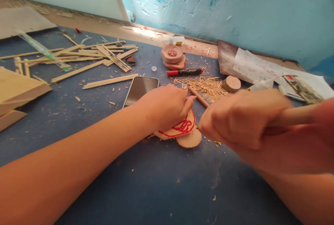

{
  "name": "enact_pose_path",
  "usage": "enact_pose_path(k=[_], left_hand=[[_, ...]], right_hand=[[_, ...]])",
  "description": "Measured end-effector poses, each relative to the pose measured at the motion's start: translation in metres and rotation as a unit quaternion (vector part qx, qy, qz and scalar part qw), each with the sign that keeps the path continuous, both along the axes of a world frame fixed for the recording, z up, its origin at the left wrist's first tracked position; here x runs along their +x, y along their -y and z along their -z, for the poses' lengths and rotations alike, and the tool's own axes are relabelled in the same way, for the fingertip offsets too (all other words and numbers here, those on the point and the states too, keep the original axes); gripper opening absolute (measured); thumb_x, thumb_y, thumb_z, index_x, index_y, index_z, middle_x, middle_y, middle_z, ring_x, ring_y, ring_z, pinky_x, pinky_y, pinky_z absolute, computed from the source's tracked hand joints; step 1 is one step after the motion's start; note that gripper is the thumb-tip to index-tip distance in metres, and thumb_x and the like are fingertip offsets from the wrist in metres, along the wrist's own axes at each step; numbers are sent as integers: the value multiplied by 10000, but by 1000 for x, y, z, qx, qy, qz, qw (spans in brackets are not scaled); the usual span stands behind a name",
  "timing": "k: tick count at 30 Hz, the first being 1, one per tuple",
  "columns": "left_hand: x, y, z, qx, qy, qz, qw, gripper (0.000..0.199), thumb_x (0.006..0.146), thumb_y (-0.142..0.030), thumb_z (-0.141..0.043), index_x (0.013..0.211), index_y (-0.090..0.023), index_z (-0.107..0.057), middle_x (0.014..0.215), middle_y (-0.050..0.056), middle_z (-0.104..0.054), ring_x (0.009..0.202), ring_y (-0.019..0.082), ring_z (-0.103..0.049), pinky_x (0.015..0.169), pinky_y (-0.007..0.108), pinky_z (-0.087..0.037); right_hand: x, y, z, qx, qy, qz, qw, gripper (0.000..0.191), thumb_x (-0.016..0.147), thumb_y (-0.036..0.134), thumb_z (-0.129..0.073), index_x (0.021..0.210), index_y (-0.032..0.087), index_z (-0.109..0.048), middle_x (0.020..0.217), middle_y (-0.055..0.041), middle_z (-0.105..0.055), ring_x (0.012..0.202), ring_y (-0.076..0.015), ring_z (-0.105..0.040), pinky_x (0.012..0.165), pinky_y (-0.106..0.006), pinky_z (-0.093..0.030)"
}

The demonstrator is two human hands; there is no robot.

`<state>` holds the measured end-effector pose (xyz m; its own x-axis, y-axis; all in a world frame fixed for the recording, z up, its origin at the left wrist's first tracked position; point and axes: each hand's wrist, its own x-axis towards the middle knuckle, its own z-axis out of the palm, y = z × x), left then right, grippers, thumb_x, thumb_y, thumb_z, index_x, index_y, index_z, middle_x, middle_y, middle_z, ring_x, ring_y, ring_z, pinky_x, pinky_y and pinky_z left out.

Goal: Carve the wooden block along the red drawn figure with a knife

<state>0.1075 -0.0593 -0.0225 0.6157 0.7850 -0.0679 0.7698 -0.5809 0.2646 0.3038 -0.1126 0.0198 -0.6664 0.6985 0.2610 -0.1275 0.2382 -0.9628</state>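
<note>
My left hand (167, 106) is closed over a flat pale piece of wood (186, 124) with a red marker drawing and outline on it, holding it down. That piece overlaps a round wood slice (190, 139) on the dark table. My right hand (247, 119), smeared by motion, is closed around a tool with a wooden handle (292, 116); its kind cannot be made out. The tool's far end runs off to the right, reddish and blurred. Between the hands lies a brown wooden rod (198, 96), just beyond the marked piece.
A phone (142, 87) lies by my left wrist. Behind are wood shavings (208, 86), a red marker (185, 72), stacked wood discs (172, 56) and a small log piece (231, 83). Thin sticks (104, 54) and a wooden block (21, 89) lie left; papers (258, 66) right.
</note>
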Motion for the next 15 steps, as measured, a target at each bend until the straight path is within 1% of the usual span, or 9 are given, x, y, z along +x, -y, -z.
enact_pose_path(k=[2, 4, 9, 12, 15], left_hand=[[2, 0, -2, -10, -34, -12, 999, 551, 1220, -364, -372, 1023, -145, -838, 946, 168, -854, 860, 311, -791, 745, 395, -502], [3, 1, -4, -13, -59, -11, 998, 564, 1230, -367, -343, 1043, -156, -831, 968, 160, -856, 910, 325, -808, 773, 411, -504], [5, 1, -6, -3, -76, -6, 997, 574, 1239, -367, -329, 1041, -161, -827, 1003, 160, -862, 976, 335, -825, 793, 411, -503], [4, 1, -5, -2, -73, -3, 997, 575, 1238, -367, -332, 1033, -170, -832, 980, 149, -861, 960, 327, -826, 786, 402, -505], [3, 1, -4, 2, -69, -7, 998, 589, 1236, -387, -329, 1052, -158, -840, 995, 169, -862, 963, 344, -825, 779, 411, -509]], right_hand=[[-5, -1, 1, 15, -6, -14, 1000, 547, 1124, 560, -609, 705, 265, -418, 640, 34, -341, 587, -162, -402, 611, -368, -435], [-11, -3, 4, 12, 11, -32, 999, 543, 1108, 584, -610, 700, 268, -443, 654, 16, -370, 606, -176, -433, 586, -362, -431], [-17, -2, 9, 11, 24, -37, 999, 541, 1090, 594, -614, 694, 266, -446, 667, -2, -399, 629, -184, -460, 563, -350, -422], [-15, 2, 6, 16, 41, -24, 999, 553, 1087, 577, -618, 682, 267, -404, 646, 1, -385, 623, -183, -450, 584, -359, -436], [-9, 3, -1, 21, 62, -7, 998, 568, 1098, 556, -603, 685, 263, -346, 613, 10, -355, 604, -173, -420, 637, -382, -464]])
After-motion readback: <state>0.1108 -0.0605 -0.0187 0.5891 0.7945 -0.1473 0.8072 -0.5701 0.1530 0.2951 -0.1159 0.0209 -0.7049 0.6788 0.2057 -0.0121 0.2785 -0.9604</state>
